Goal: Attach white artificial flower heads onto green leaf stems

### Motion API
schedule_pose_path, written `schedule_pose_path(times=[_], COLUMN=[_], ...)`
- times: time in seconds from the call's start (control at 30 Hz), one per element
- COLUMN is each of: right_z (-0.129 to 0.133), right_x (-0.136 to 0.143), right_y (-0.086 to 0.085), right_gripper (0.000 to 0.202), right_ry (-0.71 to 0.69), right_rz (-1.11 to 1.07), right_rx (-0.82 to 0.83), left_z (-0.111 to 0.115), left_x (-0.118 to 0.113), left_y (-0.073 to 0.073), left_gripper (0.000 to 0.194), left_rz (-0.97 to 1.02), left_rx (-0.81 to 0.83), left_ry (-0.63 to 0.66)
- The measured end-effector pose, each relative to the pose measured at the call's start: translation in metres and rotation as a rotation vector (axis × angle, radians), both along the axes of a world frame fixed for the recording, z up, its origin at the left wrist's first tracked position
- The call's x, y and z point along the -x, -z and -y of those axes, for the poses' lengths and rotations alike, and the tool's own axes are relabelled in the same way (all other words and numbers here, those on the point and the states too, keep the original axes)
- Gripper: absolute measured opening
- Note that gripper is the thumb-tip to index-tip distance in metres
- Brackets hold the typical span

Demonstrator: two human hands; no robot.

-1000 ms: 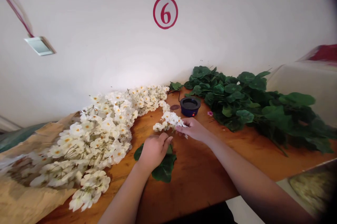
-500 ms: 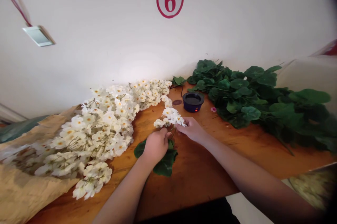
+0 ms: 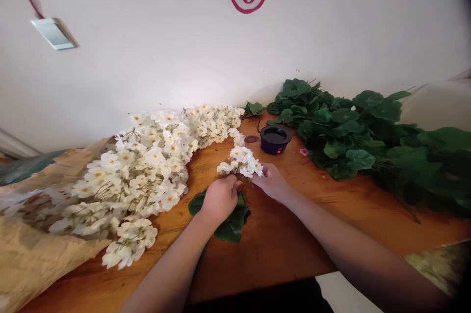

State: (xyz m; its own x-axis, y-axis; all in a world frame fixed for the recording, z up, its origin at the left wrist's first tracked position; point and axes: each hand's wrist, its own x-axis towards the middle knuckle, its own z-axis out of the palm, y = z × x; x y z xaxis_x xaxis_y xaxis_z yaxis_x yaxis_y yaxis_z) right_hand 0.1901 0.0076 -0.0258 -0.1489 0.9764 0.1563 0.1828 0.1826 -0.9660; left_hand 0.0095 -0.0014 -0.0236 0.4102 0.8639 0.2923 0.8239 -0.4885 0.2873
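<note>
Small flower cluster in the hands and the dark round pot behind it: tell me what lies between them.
Only bare wooden table shows between the flower cluster and the dark pot in the head view.

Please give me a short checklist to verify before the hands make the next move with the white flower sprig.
1. Left hand grips at the sprig's base, over the green leaf: ok.
2. Right hand touches the white flower sprig: ok.
3. Sprig lies apart from the big flower pile: ok.
4. Dark round pot stands apart from both hands: ok.
5. Stem joined to leaf: cannot tell, the fingers hide it.
</note>
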Motion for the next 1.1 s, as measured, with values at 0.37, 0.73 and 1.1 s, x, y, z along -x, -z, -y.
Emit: schedule_pose_path(times=[0.37,0.73,1.1], right_z=[0.000,-0.003,-0.008], right_x=[0.002,-0.002,0.014], right_y=[0.004,-0.002,0.001], right_gripper=[0.016,0.009,0.036], right_ry=[-0.019,0.012,0.128], right_rz=[-0.024,-0.041,-0.353], right_rx=[0.028,-0.012,-0.010], left_z=[-0.001,0.001,-0.012], left_x=[0.003,0.003,0.036], left_y=[0.000,-0.007,-0.016], left_gripper=[0.021,0.031,0.044], left_rz=[-0.001,0.198,0.366], left_rx=[0.006,0.034,0.107], left_ry=[0.039,0.024,0.141])
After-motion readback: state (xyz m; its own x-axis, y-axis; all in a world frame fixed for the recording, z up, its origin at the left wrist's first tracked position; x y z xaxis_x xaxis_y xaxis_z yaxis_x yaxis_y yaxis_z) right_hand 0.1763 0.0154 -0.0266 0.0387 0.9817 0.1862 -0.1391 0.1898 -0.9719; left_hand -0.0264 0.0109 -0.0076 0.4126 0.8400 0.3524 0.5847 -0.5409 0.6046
